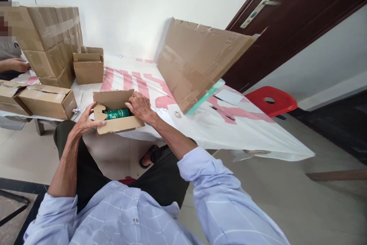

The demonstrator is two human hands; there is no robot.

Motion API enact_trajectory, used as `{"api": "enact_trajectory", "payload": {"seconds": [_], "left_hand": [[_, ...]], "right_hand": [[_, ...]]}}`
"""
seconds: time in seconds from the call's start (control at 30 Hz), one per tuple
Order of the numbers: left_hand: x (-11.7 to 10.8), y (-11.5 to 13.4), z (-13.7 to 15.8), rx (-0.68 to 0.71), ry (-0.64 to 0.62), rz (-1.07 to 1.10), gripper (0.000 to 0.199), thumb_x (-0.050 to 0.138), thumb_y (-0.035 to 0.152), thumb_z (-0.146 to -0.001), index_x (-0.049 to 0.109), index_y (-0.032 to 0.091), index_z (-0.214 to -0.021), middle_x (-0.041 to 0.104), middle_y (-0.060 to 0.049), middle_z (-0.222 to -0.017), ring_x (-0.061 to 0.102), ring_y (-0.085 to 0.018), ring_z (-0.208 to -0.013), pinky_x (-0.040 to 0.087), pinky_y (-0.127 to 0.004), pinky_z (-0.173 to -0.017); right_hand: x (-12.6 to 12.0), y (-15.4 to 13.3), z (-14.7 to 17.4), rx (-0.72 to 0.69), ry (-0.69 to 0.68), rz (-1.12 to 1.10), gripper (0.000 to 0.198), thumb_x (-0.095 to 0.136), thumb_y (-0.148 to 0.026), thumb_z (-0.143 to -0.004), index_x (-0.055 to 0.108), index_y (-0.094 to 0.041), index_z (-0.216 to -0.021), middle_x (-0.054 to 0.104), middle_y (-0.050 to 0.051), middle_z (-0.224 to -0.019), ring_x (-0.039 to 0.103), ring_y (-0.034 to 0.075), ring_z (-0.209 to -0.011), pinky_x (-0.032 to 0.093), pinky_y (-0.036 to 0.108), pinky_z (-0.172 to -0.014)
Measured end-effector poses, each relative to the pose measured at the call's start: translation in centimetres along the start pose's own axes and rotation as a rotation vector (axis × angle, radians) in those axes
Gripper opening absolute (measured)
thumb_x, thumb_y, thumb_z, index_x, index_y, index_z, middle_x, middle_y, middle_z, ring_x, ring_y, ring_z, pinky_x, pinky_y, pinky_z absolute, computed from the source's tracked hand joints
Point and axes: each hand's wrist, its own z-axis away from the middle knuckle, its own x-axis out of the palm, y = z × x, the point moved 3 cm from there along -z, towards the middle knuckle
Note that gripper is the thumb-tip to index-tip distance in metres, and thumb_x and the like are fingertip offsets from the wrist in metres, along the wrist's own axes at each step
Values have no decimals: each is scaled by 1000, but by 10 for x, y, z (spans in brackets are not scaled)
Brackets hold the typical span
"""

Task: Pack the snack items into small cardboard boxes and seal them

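A small open cardboard box [123, 125] rests at the table's near edge, its long flaps raised. Inside lies a green packaged item [118, 113] with a shiny printed surface; whether it is a can or a pouch is hard to tell. My left hand [86, 121] grips the box's left end, thumb along the near side and fingers on the far side. At the opposite end, my right hand [140, 106] is bent over the edge, fingers curled against the box and partly hidden. The right end flap is covered by that hand.
Closed cartons [47, 101] line the table's left edge. Taped boxes [54, 46] are stacked behind, beside a small open carton [88, 71]. A large cardboard sheet [197, 57] leans right of centre. A red stool [271, 101] stands beyond. Another person's hand [17, 64] shows far left.
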Motion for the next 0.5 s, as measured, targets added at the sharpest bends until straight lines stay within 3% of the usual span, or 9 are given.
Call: {"api": "enact_trajectory", "payload": {"seconds": [0.2, 0.5], "left_hand": [[1, 2, -1, -4, 17, 16, 124, 97, 61, -64, 41, 22, -167, 43, -19, -172, 44, -44, -158, 43, -60, -127], [2, 3, -2, -18, 60, -61, 118, 94, 66, -65, 48, 22, -164, 46, -17, -168, 42, -44, -158, 37, -57, -131]], "right_hand": [[3, -7, -2, 63, -60, 1, 36, 47, -34, -112, 73, -13, -125, 64, 26, -140, 57, 38, -130, 51, 49, -105], [8, -21, -6, 84, -185, 2, 34, 51, -32, -108, 73, -12, -124, 72, 25, -128, 66, 38, -119, 49, 51, -102]]}}
